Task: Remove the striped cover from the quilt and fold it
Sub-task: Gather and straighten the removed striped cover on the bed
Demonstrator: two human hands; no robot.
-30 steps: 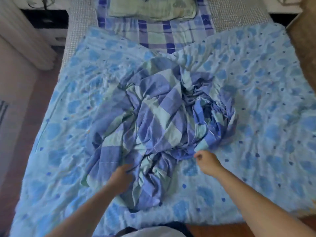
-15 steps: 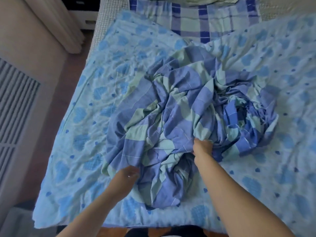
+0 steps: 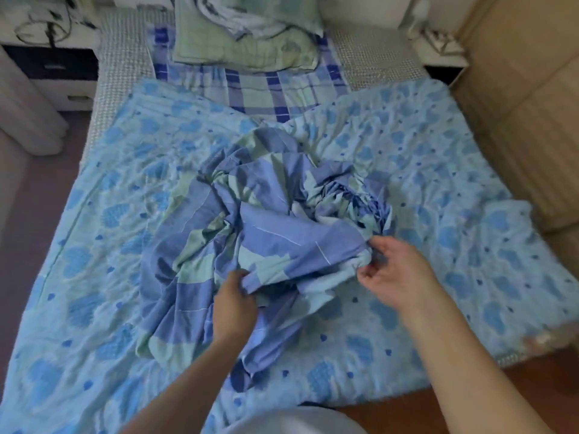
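The striped cover (image 3: pixel 250 220), purple-blue and pale green, lies crumpled in a heap in the middle of the light blue heart-patterned quilt (image 3: pixel 438 170), which is spread flat over the bed. My left hand (image 3: pixel 233 303) grips a fold at the heap's near edge. My right hand (image 3: pixel 398 270) pinches a bunched edge of the cover at its right side. Between my hands a stretch of the cover is lifted slightly off the quilt.
A green pillow (image 3: pixel 244 36) lies at the head of the bed on a blue checked sheet (image 3: pixel 266 89). A wooden wardrobe (image 3: pixel 526 104) stands close on the right. A nightstand (image 3: pixel 47 57) and curtain (image 3: pixel 25 114) are at the left.
My right hand moved right along the cover and now pinches its right edge. My left hand shifted inward on the near fold. The view pulled back and right.
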